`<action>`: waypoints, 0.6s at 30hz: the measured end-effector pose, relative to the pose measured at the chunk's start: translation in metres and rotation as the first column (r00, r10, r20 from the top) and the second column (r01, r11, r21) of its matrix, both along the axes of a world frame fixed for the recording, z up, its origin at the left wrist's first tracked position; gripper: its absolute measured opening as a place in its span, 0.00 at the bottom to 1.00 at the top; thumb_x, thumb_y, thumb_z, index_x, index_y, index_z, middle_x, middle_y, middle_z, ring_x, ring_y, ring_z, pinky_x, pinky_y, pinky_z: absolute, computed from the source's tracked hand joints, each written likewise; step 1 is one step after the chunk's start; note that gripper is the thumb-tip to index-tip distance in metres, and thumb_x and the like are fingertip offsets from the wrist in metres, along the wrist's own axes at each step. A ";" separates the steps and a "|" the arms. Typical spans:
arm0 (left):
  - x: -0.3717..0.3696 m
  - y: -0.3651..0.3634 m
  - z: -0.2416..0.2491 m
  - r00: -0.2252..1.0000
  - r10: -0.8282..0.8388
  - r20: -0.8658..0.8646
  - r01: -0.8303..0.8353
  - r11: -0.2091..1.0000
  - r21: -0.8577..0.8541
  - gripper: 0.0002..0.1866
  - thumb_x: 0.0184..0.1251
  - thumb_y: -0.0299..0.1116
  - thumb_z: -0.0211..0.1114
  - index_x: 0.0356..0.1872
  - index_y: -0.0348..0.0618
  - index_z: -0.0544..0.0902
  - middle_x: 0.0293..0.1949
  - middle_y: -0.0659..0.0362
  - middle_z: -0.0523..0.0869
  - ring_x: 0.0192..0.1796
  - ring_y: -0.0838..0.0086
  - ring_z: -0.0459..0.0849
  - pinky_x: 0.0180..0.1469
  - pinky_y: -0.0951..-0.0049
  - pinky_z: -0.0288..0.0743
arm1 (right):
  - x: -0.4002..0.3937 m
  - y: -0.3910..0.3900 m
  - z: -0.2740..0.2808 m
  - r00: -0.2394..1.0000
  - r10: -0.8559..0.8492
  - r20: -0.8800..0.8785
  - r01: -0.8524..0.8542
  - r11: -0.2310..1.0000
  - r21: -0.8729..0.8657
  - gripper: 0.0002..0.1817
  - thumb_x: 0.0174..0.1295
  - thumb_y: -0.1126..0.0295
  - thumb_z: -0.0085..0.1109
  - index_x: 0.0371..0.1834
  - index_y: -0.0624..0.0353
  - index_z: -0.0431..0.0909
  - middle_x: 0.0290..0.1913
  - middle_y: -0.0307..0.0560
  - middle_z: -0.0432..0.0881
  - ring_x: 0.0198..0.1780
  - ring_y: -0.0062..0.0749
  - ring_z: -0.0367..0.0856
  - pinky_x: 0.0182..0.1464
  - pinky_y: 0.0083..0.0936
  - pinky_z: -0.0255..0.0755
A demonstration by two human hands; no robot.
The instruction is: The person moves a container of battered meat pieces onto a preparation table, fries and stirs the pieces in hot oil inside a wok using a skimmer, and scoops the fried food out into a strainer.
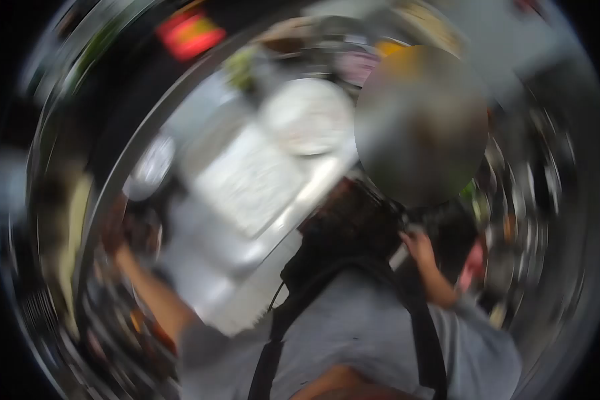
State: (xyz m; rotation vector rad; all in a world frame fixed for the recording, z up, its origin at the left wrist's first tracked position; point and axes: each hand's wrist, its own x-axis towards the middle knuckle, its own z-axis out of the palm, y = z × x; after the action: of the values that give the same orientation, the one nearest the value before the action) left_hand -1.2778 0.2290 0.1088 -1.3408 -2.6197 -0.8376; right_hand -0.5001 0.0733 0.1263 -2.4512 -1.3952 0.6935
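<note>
The whole head view is smeared by motion. My left hand (116, 230) reaches out at the far left, beside the metal counter's edge and a dark round shape (152, 237); its fingers are too blurred to make out. Close by, above it, a shiny clear or silvery container (151, 165) stands on the metal counter (197, 230). My right hand (418, 245) is low beside my body on the right, near a pale edge (399, 257) and dark cloth. I cannot tell what, if anything, it holds.
On the counter lie a rectangular tray of white stuff (247, 180) and a round white dish (307, 115). Behind them are a green item (240, 70) and a pink-filled container (357, 65). A round blurred patch (420, 123) hides the upper right.
</note>
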 end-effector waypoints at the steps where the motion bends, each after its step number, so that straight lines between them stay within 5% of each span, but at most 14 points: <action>1: 0.046 0.008 0.004 0.993 -0.089 0.082 0.085 0.995 0.046 0.20 0.63 0.39 0.60 0.52 0.38 0.79 0.42 0.54 0.84 0.40 0.68 0.82 0.41 0.68 0.73 | 0.013 -0.001 -0.013 0.999 -0.026 -0.039 0.023 0.997 -0.075 0.22 0.59 0.51 0.61 0.34 0.62 0.82 0.34 0.56 0.83 0.40 0.50 0.82 0.43 0.38 0.74; 3: 0.155 0.039 -0.001 0.903 -0.293 0.314 0.268 0.956 0.121 0.18 0.64 0.36 0.61 0.52 0.37 0.80 0.39 0.55 0.85 0.35 0.70 0.83 0.35 0.71 0.75 | 0.041 -0.010 -0.052 0.996 0.030 0.085 -0.029 0.999 -0.018 0.24 0.60 0.47 0.56 0.32 0.60 0.83 0.34 0.57 0.83 0.41 0.52 0.81 0.45 0.41 0.73; 5: 0.276 0.080 -0.021 0.570 -0.604 0.557 0.417 0.797 0.437 0.20 0.64 0.30 0.61 0.57 0.38 0.77 0.37 0.57 0.83 0.30 0.77 0.79 0.29 0.77 0.70 | 0.062 -0.004 -0.041 1.000 0.000 -0.021 -0.002 0.994 -0.105 0.24 0.59 0.49 0.57 0.26 0.61 0.84 0.31 0.59 0.82 0.40 0.54 0.80 0.45 0.43 0.73; 9: 0.508 0.110 0.006 0.186 -0.793 0.581 0.764 0.488 0.422 0.20 0.65 0.26 0.59 0.59 0.36 0.74 0.36 0.61 0.81 0.31 0.80 0.77 0.31 0.83 0.70 | 0.106 -0.055 -0.045 0.936 -0.352 -0.015 0.351 0.935 -0.048 0.21 0.59 0.53 0.59 0.26 0.62 0.83 0.31 0.59 0.82 0.38 0.55 0.80 0.44 0.44 0.72; 11: 0.597 0.122 0.003 -0.222 -0.791 0.571 0.843 0.138 0.519 0.20 0.65 0.26 0.60 0.59 0.37 0.75 0.37 0.61 0.81 0.32 0.80 0.78 0.34 0.82 0.72 | 0.121 -0.099 -0.057 0.894 -0.447 0.035 0.438 0.887 0.144 0.19 0.58 0.54 0.61 0.25 0.63 0.82 0.30 0.59 0.82 0.38 0.55 0.80 0.44 0.44 0.72; 15: 0.734 0.106 0.023 -0.469 -0.553 0.689 0.883 -0.273 0.381 0.20 0.65 0.26 0.60 0.58 0.36 0.75 0.37 0.61 0.81 0.35 0.79 0.79 0.35 0.80 0.74 | 0.123 -0.189 -0.068 0.617 -0.784 -0.072 0.771 0.584 0.254 0.18 0.58 0.55 0.62 0.31 0.63 0.81 0.31 0.57 0.81 0.37 0.47 0.82 0.38 0.36 0.72; 18: 0.811 0.078 0.027 -0.402 -0.493 0.772 0.873 -0.460 0.161 0.21 0.64 0.30 0.62 0.58 0.36 0.75 0.39 0.62 0.82 0.34 0.80 0.80 0.30 0.82 0.68 | 0.098 -0.263 -0.061 0.248 -0.958 -0.140 0.905 0.178 0.387 0.17 0.60 0.56 0.60 0.31 0.61 0.81 0.29 0.52 0.82 0.32 0.41 0.80 0.37 0.32 0.72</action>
State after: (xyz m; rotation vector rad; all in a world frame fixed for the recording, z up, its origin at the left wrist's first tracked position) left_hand -0.4663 0.3074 0.1357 -4.3406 -0.7027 0.0473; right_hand -0.4024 -0.1893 0.0656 -2.3698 0.2329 -0.1087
